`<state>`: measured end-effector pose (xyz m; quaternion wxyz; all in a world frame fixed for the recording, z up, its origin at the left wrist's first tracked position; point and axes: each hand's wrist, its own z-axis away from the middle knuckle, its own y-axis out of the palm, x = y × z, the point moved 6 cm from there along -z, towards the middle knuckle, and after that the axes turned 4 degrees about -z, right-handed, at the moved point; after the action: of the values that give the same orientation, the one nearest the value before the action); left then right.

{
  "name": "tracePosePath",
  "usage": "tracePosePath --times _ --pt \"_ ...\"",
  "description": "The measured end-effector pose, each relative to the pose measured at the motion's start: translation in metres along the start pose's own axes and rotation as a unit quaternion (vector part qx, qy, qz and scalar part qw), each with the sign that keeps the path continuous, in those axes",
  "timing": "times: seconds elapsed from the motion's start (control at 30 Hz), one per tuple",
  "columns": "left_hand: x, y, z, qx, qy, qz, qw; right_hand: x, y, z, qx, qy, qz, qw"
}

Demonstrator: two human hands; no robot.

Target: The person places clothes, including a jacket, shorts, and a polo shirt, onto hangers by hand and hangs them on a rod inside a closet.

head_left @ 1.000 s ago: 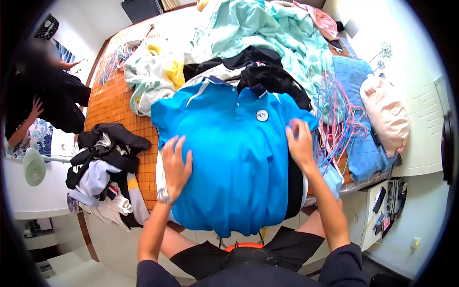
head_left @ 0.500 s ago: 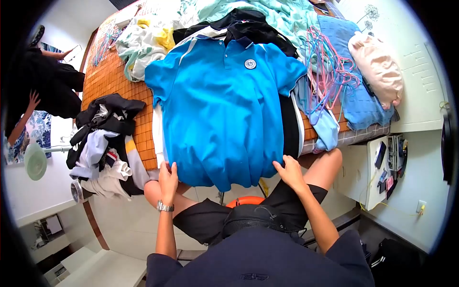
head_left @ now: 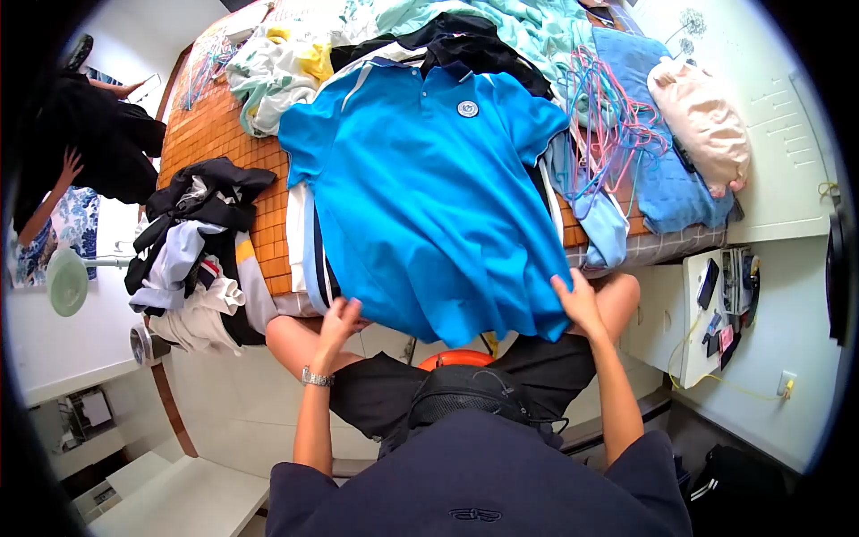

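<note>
A bright blue polo shirt (head_left: 429, 206) lies spread with its collar away from me and a round badge on the chest. Its lower part hangs over the bed's near edge, above my lap. My left hand (head_left: 338, 324), a metal watch on the wrist, pinches the hem's left corner. At the right corner, my right hand (head_left: 580, 304) grips the hem, which is pulled out to the right. Under the shirt, white and black garments (head_left: 313, 242) show along its left side. A black garment (head_left: 474, 40) lies behind the collar.
Dark and white clothes (head_left: 197, 242) are heaped on the bed's left. Pink and blue hangers (head_left: 608, 134) lie tangled on the right, near a blue folded cloth (head_left: 671, 192) and pale pink bundle (head_left: 702, 121). Another person (head_left: 98, 134) is at far left.
The shirt's hem has swung right and widened, with my right hand moving outward. My left hand has shifted slightly right. More of the striped garment beneath shows on the left.
</note>
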<state>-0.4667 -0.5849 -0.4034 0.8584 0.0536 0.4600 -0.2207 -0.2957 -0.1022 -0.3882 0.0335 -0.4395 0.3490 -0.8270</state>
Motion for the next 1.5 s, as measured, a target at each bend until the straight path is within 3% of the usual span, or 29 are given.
tracePosePath --times 0.03,0.1,0.13,0.17,0.23,0.27,0.37,0.4,0.43,0.5,0.53,0.57,0.63,0.67,0.7,0.77,0.83,1.03,1.1,1.2,1.4,1.5 --pt "0.011 0.01 -0.001 0.052 0.002 -0.078 0.996 -0.011 0.011 0.0 0.028 -0.019 0.01 0.999" --pt "0.017 0.029 0.006 0.055 0.06 -0.091 0.993 -0.014 0.021 0.002 0.063 -0.039 0.034 0.997" --pt "0.027 0.029 0.001 0.027 0.127 -0.174 0.976 -0.018 0.023 0.0 0.074 0.003 0.041 0.996" --pt "0.024 0.027 0.001 0.026 0.125 -0.174 0.977 -0.014 0.023 0.0 0.077 0.004 0.042 0.996" --pt "0.031 0.018 -0.003 -0.016 -0.018 -0.31 0.95 -0.01 0.018 0.0 0.056 0.013 0.073 0.996" --pt "0.048 0.008 -0.008 -0.037 0.01 -0.23 0.972 -0.008 0.014 0.001 0.054 0.019 0.078 0.995" --pt "0.035 -0.003 0.009 0.057 0.057 -0.007 0.997 -0.008 -0.002 0.001 0.059 -0.037 0.067 0.995" --pt "0.036 -0.02 0.013 0.086 0.015 0.001 0.996 -0.011 -0.004 0.0 0.066 -0.053 0.052 0.995" --pt "0.018 -0.029 0.024 0.055 -0.015 0.002 0.998 -0.01 -0.004 0.0 0.068 -0.053 0.053 0.995" --pt "0.004 -0.04 0.025 0.009 0.025 -0.062 0.998 -0.003 -0.001 0.005 0.081 -0.093 0.065 0.99" --pt "-0.003 -0.044 0.033 -0.088 0.081 -0.148 0.982 -0.001 0.001 0.006 0.058 -0.112 0.124 0.984" --pt "-0.014 -0.047 0.034 -0.2 0.226 -0.343 0.889 0.003 0.006 0.013 0.063 -0.108 0.126 0.984" --pt "-0.038 -0.023 0.042 -0.259 0.202 -0.419 0.847 0.037 0.006 0.019 -0.058 -0.17 0.18 0.967" --pt "-0.034 -0.005 0.037 -0.203 0.179 -0.328 0.905 0.038 0.017 0.019 -0.017 -0.156 0.135 0.978" --pt "-0.047 0.023 0.039 -0.127 0.169 -0.37 0.905 0.052 0.026 0.023 0.044 -0.108 0.111 0.987" --pt "-0.052 0.077 0.042 -0.081 0.289 -0.503 0.81 0.082 0.045 0.041 -0.017 -0.244 0.124 0.962" --pt "-0.045 0.114 0.039 -0.031 0.27 -0.563 0.781 0.092 0.064 0.045 0.005 -0.27 0.139 0.953" --pt "-0.016 0.138 0.007 -0.104 0.307 -0.637 0.699 0.097 0.096 0.032 -0.014 -0.305 0.25 0.919" --pt "-0.027 0.131 0.007 -0.125 0.335 -0.617 0.701 0.095 0.1 0.026 -0.005 -0.33 0.253 0.909" --pt "-0.031 0.117 0.013 -0.077 0.421 -0.514 0.743 0.089 0.095 0.027 0.025 -0.352 0.199 0.914" --pt "-0.025 0.081 0.033 -0.034 0.387 -0.507 0.769 0.083 0.069 0.029 0.141 -0.294 0.072 0.943" --pt "-0.043 0.086 0.038 -0.065 0.378 -0.508 0.771 0.084 0.061 0.028 0.18 -0.257 0.073 0.947"
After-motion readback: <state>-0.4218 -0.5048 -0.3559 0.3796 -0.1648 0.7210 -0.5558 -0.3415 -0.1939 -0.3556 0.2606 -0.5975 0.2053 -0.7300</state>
